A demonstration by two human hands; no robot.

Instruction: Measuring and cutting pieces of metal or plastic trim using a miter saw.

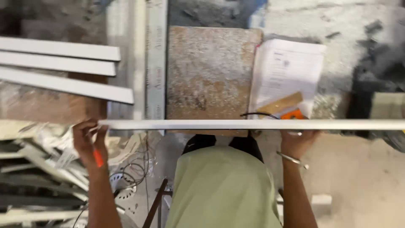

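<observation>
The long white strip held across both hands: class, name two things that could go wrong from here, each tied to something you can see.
1. The long white strip runs past the right hand and out of view, so its unsupported end might sag or knock something.
2. The left hand also pinches an orange marker, which may weaken its grip on that end.

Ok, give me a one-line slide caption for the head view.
Both hands, left hand and right hand, hold a long white strip level above a stone slab.
</observation>
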